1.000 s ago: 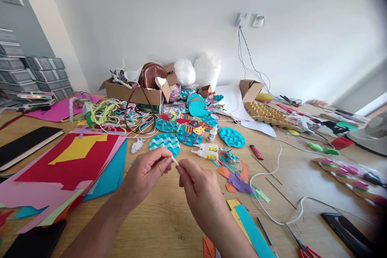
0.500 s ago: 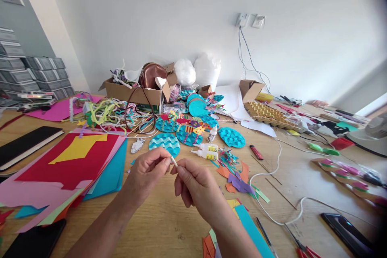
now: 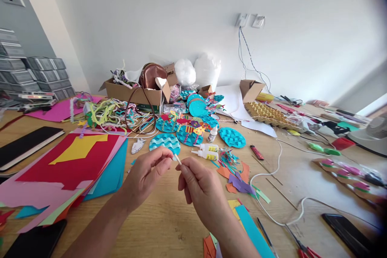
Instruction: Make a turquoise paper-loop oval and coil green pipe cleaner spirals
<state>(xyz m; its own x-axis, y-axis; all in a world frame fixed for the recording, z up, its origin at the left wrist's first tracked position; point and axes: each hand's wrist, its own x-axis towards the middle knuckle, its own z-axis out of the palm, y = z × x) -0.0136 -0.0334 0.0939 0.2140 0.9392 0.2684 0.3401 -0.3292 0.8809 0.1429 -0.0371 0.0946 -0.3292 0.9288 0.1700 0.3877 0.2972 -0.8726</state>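
A short, thin white stick [image 3: 177, 159] is between my hands above the middle of the table; I cannot make out its exact kind. My right hand [image 3: 198, 181] pinches its lower end between thumb and forefinger, the other fingers curled under. My left hand [image 3: 149, 175] has its thumb and forefinger drawn together at the stick's upper tip. Just beyond the fingers lies a round blue disc with wavy pale strips [image 3: 165, 144]. White glue bottles [image 3: 207, 155] lie to its right, with a small upright bottle [image 3: 212, 134] behind them.
Coloured paper sheets [image 3: 99, 161] and a black notebook [image 3: 28, 145] lie left. Decorated blue discs [image 3: 189, 135] stand beyond, before a cardboard box [image 3: 133, 96]. Paper scraps [image 3: 240, 183], a white cable [image 3: 279, 161], red-handled scissors [image 3: 306, 250] and a phone [image 3: 347, 234] lie right.
My right hand has shifted slightly right with the white stick, and more of the stick shows between the hands. My left fingers have loosened a little around its tip.
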